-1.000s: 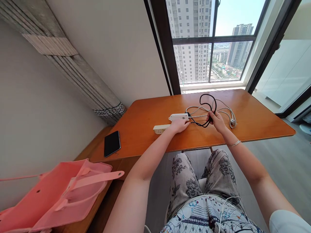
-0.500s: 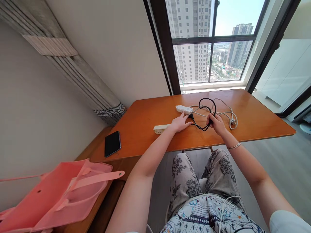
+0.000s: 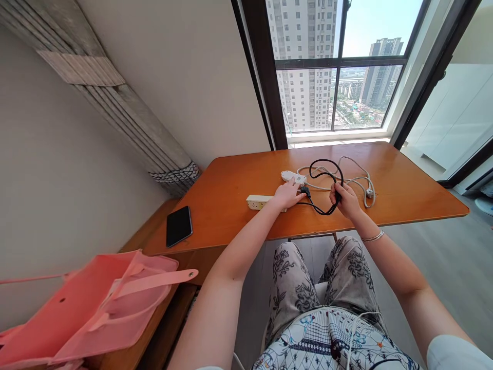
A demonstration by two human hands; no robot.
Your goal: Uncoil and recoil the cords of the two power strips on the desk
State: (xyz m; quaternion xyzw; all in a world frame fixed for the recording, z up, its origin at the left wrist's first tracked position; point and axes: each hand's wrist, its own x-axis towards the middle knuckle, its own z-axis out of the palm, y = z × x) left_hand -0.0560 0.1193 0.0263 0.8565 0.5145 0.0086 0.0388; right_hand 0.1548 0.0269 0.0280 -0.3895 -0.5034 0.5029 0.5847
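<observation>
My right hand (image 3: 346, 200) is closed around a coiled black cable (image 3: 327, 161), whose loops rise above its fingers. The cable's black plug (image 3: 306, 192) lies by the fingertips of my left hand (image 3: 288, 194). That left hand has its fingers stretched out, reaching onto a small white power strip (image 3: 293, 178); whether it grips the plug is unclear. Beneath the same hand runs a longer cream power strip (image 3: 257, 202), partly covered by the wrist. A white cord (image 3: 362, 167) loops across the table behind my right hand and ends in a plug (image 3: 370, 193).
The orange-brown wooden table (image 3: 231, 180) stands below a window. A black tablet (image 3: 178, 226) rests at its left end. Nearer me on the left, an open pink bag (image 3: 115, 303) sits on a wooden surface. A gathered grey curtain (image 3: 127, 113) hangs at the left wall.
The black cable's loop has swung left and lower in my right hand. The black plug has turned, and the small white strip has shifted slightly. My left hand has barely moved.
</observation>
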